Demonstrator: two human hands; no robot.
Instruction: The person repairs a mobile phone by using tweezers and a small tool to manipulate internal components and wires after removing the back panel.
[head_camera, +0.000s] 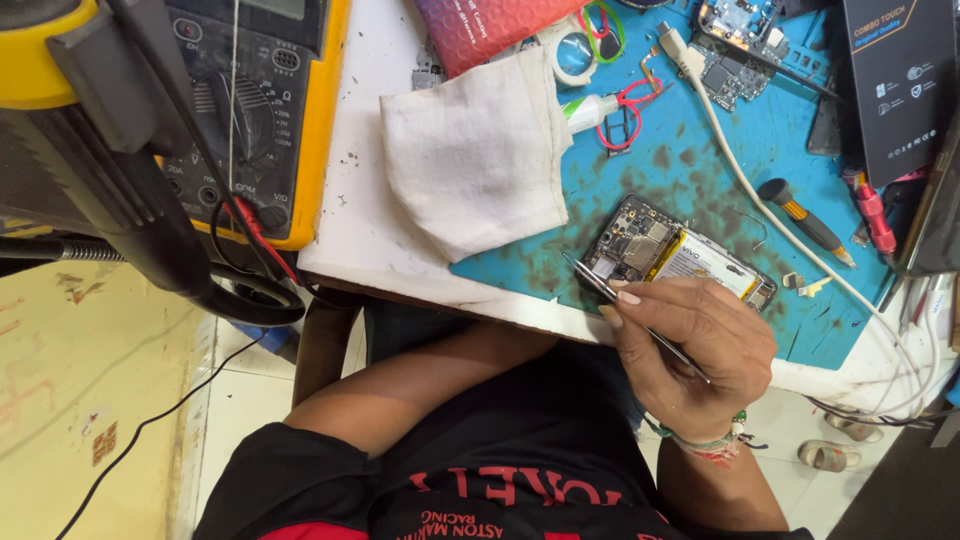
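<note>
**Opened phone lies just beyond the right hand, its length slanting along the tweezers**

The opened mobile phone with its back cover off, showing a dark circuit board and a battery with a yellow-and-white label (680, 255), lies flat on the stained blue work mat (700, 160). It sits just past the knuckles of the right hand (695, 350), on the far side from the body. Its long axis runs on a diagonal, board end toward the person's left and battery end toward the right.

The right hand is closed in a pinch around thin steel tweezers (620, 300). These slant nearly parallel to the phone along its near edge, and their tips end just beside the board corner. Whether the tips touch it cannot be told.

The left forearm crosses under the table edge toward the right hand. The left hand itself is hidden, so its state cannot be told. The right hand is clearly the nearer one.

Farther out:
- A crumpled white cloth (470, 150) lies beyond the tweezer tips, to the left.
- A white cable (745, 185) curves past the phone's far side.
- A black-and-yellow-handled screwdriver (800, 220) rests to the right of the phone.
- A yellow multimeter (250, 120) stands well off to the left.
</note>
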